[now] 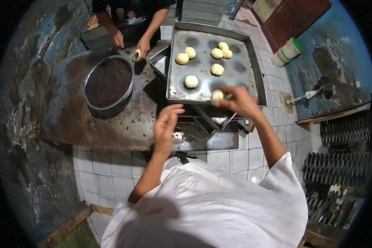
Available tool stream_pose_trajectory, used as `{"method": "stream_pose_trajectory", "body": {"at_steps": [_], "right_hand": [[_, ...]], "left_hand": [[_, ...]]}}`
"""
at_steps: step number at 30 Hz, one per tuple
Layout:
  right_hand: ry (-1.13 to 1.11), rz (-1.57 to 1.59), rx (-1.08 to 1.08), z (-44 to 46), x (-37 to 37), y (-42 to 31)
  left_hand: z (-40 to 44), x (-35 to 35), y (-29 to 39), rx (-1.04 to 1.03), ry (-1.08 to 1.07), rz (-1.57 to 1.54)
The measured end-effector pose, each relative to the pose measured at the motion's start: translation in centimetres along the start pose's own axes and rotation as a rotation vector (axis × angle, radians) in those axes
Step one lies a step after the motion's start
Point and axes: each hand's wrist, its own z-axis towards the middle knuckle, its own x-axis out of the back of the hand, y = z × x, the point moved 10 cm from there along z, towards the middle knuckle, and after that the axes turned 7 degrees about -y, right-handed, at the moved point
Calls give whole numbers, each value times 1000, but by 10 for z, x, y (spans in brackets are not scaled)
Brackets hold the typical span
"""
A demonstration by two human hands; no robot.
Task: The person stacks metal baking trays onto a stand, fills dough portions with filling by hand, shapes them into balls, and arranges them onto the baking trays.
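Dough ball (217,96) in right hand (237,100), shirt lettering (159,211) illegible

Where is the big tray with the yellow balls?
In the head view, the tray is a bit right of upper centre, to the right of the round tub, with the right hand at its near edge.

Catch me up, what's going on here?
The person's right hand holds a pale ball, apparently dough, at the near edge of a metal tray. Seven similar balls sit in the tray. The left hand is empty and partly open, left of the tray's near corner. Across the table, another person's hand holds a small pale piece beside a bowl of dark, crumbly stuff.
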Motion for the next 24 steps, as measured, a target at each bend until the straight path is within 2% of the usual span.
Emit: {"method": "stream_pose_trajectory", "body": {"at_steps": [1, 2, 4, 8, 10, 12, 16, 21, 24], "right_hand": [[239, -206, 197, 10, 17, 22], [300, -255, 224, 21, 20, 40], [31, -355, 188, 34, -7, 79], [-85, -191, 204, 49, 5, 93], [38, -356, 242, 71, 22, 83], [236, -506, 519, 86, 11, 56], [45, -715, 463, 113, -37, 75], [42, -738, 433, 114, -31, 80], [354, -398, 299, 111, 23, 82]], "left_hand": [[-6, 21, -8, 21, 83, -31], [-14, 41, -16, 39, 164, -60], [-38, 75, -16, 73, 333, -12], [-84, 126, -35, 89, 499, -8], [-101, 142, -49, 114, 634, -90], [-105, 137, -54, 138, 668, -118], [-100, 130, -39, 87, 657, -63], [-125, 142, -37, 63, 739, -18], [-138, 149, -43, 34, 790, -55]]}}
